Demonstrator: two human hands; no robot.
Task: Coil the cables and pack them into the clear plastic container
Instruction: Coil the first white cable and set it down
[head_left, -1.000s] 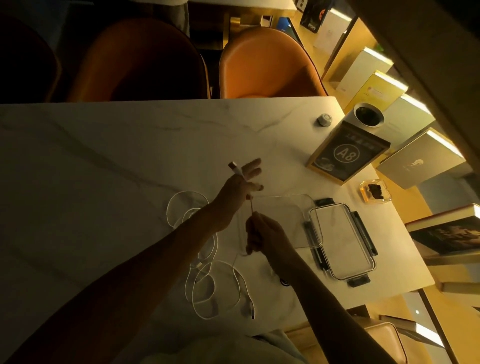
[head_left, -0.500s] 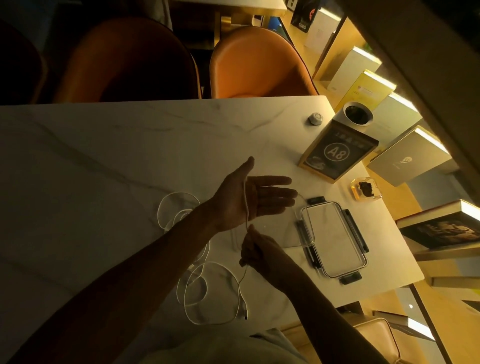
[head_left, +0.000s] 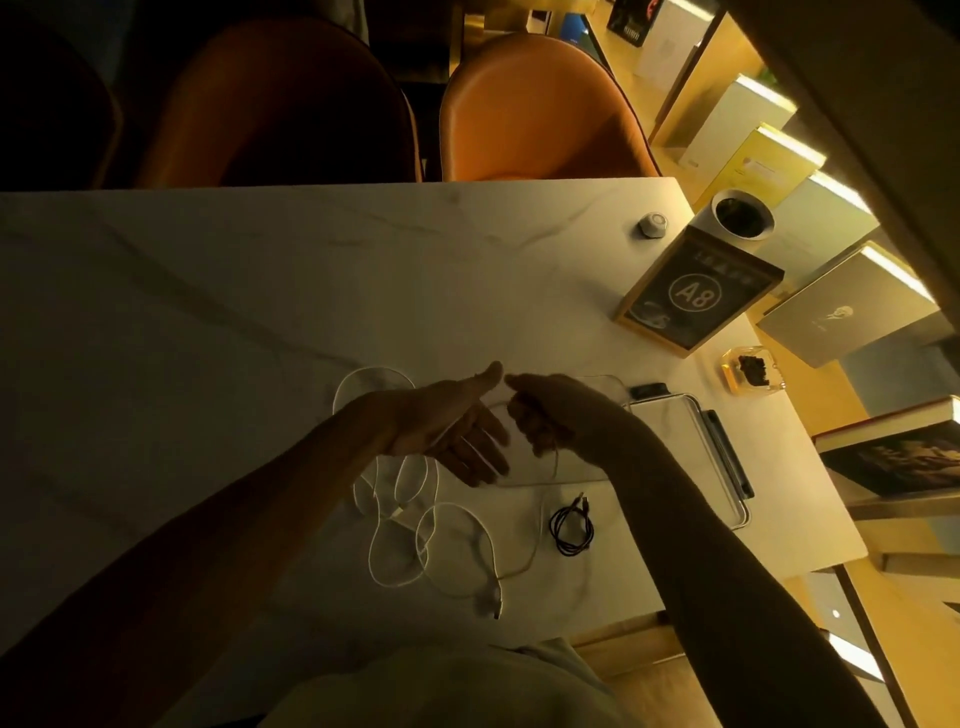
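A long white cable (head_left: 410, 540) lies in loose loops on the marble table (head_left: 208, 312), its plug end near the front edge. My left hand (head_left: 452, 426) is held flat, palm up, fingers straight, with a strand of the cable across the palm. My right hand (head_left: 545, 410) sits just right of it, fingers curled round the same white cable, which hangs down from it. A small black cable (head_left: 571, 530) lies coiled on the table below my right hand. The clear plastic container (head_left: 587, 467) is under my hands, its lid (head_left: 696, 457) with dark clips to the right.
A framed "A8" sign (head_left: 696, 296), a white cup (head_left: 743, 218), a small round knob (head_left: 652, 224) and a small glass dish (head_left: 750, 369) stand at the table's right side. Books (head_left: 852, 306) line the shelf beyond. Two orange chairs (head_left: 540, 114) stand at the far edge.
My right hand rose from below my left hand to beside its thumb, carrying the white cable over the palm. My left palm turned and dropped slightly. The black coil came into view.
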